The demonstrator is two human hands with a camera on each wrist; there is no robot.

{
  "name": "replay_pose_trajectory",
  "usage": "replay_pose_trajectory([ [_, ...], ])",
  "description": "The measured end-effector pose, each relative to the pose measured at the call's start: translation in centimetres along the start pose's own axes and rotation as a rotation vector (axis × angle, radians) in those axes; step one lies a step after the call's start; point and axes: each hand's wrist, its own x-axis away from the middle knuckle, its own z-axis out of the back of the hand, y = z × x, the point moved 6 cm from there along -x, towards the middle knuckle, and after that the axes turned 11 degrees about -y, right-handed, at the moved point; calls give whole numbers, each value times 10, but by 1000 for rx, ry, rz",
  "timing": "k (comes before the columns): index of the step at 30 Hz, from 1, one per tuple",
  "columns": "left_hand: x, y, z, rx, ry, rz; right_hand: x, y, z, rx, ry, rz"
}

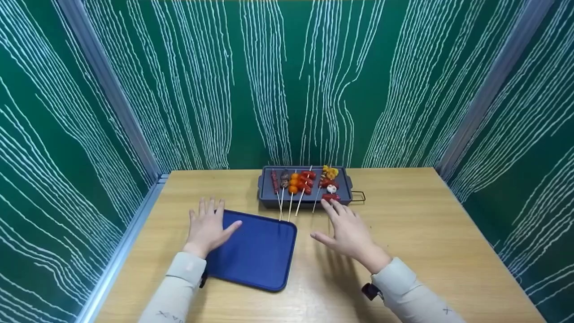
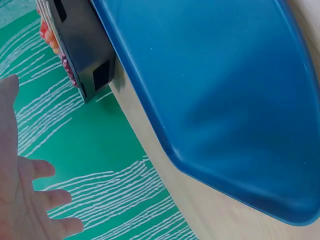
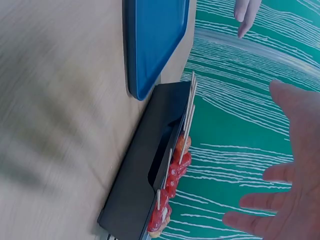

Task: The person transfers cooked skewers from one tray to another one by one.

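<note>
Two bare hands, neither holding anything. Landmark: the dark grey, oblong, metal-looking grill (image 1: 269, 204) on the pale wood-grain worktop (image 1: 426, 237).

Left hand (image 1: 207, 229): fingers straight, thumb spread wide; in front of the grill and to its left, over the edge of the flat, rounded-corner blue tray (image 1: 255, 251). Left wrist view shows the fingers apart from the tray, which lies bare in front of the grill.

Right hand (image 1: 349, 231): likewise spread wide, just in front of the grill's right end. Right wrist view shows a gap; no contact.

On top of the grill, left to right: dark red meat-like skewer (image 1: 275, 183), brown mushroom-like skewer (image 1: 284, 181), orange-ball skewer (image 1: 293, 183), glossy red skewer (image 1: 306, 182), mixed yellow, red and white pieces (image 1: 331, 189) (stick count unclear). Thin pale sticks (image 1: 290, 207) overhang the grill's front; two reach the tray's rim in the head view, contact uncertain.

Step in hand (judged): hands free, skewers on the grill, none on the tray. Lifting one would call for lowering a hand to an overhanging stick in front of the grill and pinching it, minding the closely set neighbours.
</note>
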Motion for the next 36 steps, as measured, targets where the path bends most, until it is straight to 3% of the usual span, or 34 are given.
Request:
replay_pose_trajectory([
  [11,-2,-19,-4,19,-11,9,-4,-14,-13,-52,22,48],
  [17,-1,-28,-6,48,-20,7,-5,-20,-23,-151,22,68],
  [29,-3,-48,-9,81,-35,30,-7,-29,-49,-321,-82,71],
  [36,-4,-58,-15,108,-77,50,-10,-34,-64,-322,-114,70],
])
